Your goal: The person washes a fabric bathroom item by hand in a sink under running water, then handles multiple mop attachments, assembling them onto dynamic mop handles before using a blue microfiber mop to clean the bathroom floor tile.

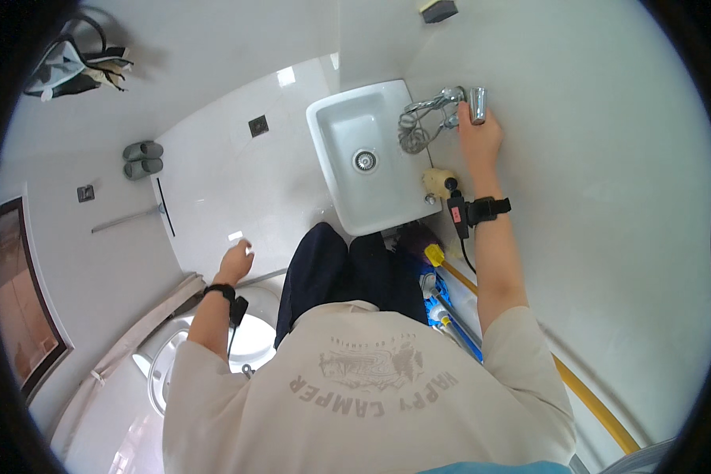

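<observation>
My right hand (480,144) is closed around a shiny chrome cylinder-shaped fitting (478,106) at the wall, right of the sink. Beside it are a chrome tap (449,96) and a coiled grey metal hose (412,133). The white rectangular sink (321,162) has a round metal drain (364,160) in its basin. My left hand (234,263) hangs low at the left, above the floor near the toilet. Its fingers are loosely bent and apart, with nothing seen in them. Both wrists wear black straps with small devices.
Broom and mop handles (596,403) lean at my right, beside a blue mop head (434,299). The toilet (253,340) is at lower left. Grey slippers (143,160), a squeegee (126,220) and a floor drain (258,126) lie further left. A bag (75,67) hangs upper left.
</observation>
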`<state>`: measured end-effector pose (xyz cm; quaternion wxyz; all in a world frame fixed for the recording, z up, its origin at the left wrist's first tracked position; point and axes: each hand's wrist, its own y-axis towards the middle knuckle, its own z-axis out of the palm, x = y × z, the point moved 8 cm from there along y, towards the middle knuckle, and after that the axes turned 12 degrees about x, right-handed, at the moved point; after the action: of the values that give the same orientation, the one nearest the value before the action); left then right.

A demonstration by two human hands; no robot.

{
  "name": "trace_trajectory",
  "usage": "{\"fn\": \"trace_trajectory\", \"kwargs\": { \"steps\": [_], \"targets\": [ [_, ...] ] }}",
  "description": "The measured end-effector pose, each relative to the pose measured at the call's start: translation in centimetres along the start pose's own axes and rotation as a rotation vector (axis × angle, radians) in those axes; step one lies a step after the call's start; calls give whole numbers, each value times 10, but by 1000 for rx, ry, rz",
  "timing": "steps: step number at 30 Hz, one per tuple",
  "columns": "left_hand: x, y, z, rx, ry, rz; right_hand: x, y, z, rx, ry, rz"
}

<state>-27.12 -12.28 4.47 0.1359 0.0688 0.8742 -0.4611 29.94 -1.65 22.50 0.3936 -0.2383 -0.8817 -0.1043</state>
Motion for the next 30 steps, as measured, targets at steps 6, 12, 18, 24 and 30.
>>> {"fn": "trace_trajectory", "kwargs": {
  "steps": [6, 12, 18, 24, 30],
  "targets": [
    [65, -73, 62, -18, -189, -180, -9, -2, -1, -119, -125, -31],
    [69, -88, 80, -33, -306, -215, 11, -16, 5, -67, 134, 29],
    [58, -82, 66, -77, -383, -141, 10, -14, 5, -36, 205, 66],
    [69, -68, 67, -105, -246, -27, -32, -11, 23, 225, 359, 151],
    [124, -30, 84, 45, -260, -72, -29, -101, -24, 32, -95, 45]
  ]
}}
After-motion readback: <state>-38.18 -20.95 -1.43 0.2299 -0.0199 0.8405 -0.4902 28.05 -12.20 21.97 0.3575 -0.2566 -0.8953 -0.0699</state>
